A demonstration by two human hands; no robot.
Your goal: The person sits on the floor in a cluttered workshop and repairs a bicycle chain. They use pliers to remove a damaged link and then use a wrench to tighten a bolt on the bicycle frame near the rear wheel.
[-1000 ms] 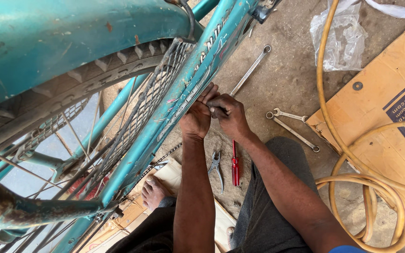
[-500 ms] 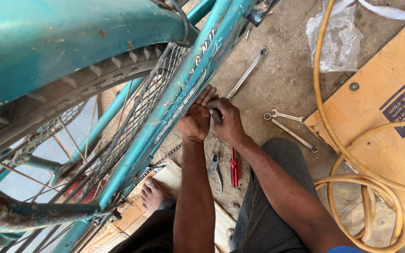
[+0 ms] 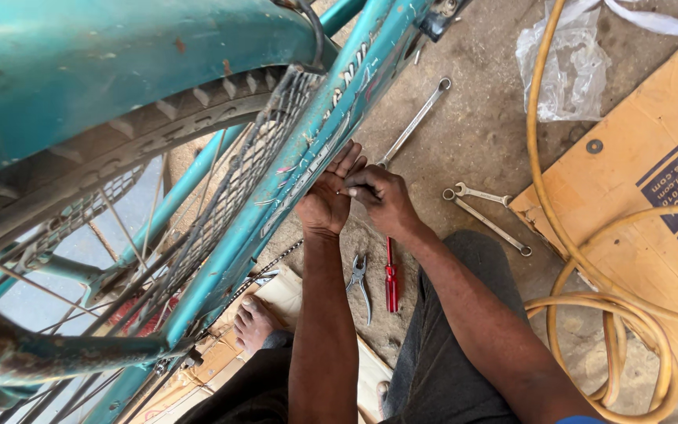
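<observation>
Head view, left hand point(image 3: 325, 200) opened flat on teal frame point(image 3: 292, 188), right hand point(image 3: 382, 196) unmoved

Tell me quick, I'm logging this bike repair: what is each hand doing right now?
Left hand: open, palm up against the teal bicycle frame, holding nothing visible.
Right hand: fingers pinched shut at the left palm; what they hold cannot be told.

Bicycle repair spot: teal bicycle frame point(image 3: 308, 173) overhead, spanners point(image 3: 484, 210), pliers point(image 3: 360, 284), red screwdriver point(image 3: 391, 276) and yellow hose point(image 3: 590, 306) strewn across concrete floor point(image 3: 464, 141).
</observation>
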